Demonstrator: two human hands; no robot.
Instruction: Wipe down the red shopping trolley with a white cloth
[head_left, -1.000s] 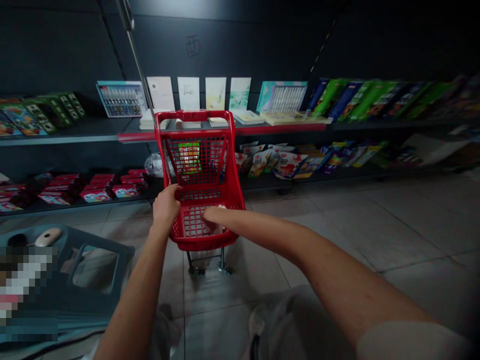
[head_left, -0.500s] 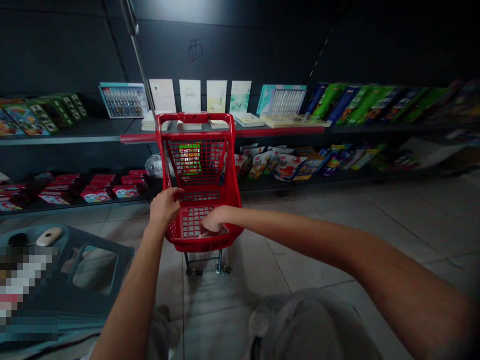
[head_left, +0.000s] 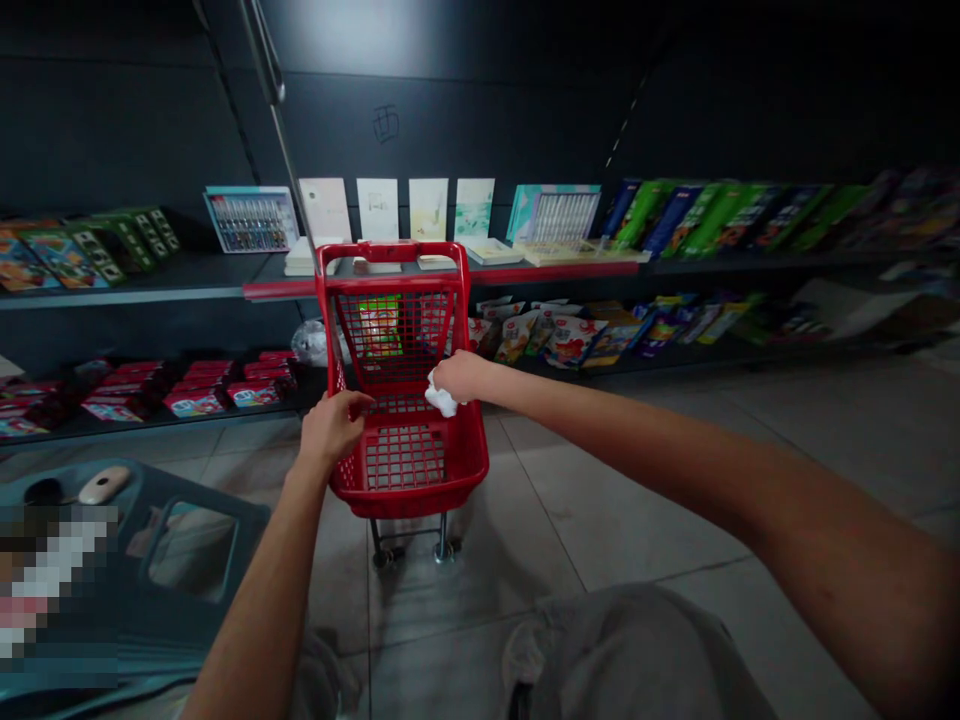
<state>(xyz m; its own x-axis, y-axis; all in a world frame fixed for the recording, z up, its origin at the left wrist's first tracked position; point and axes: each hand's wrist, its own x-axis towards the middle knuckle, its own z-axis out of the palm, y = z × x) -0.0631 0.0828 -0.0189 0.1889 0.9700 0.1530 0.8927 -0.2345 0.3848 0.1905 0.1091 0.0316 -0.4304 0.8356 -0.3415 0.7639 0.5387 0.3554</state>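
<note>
The cloth (head_left: pixel 441 400) is a small white wad at the upper right wall of the red cart (head_left: pixel 409 495), seemingly touching it. It looks soft and very light, so it is best taken bunched between the fingers, and it should not slip easily. The right hand (head_left: pixel 459 376) is clenched around it, with the arm stretched forward. The left hand (head_left: pixel 330 428) grips the cart's left rim, which probably steadies this light, wheeled cart.
</note>
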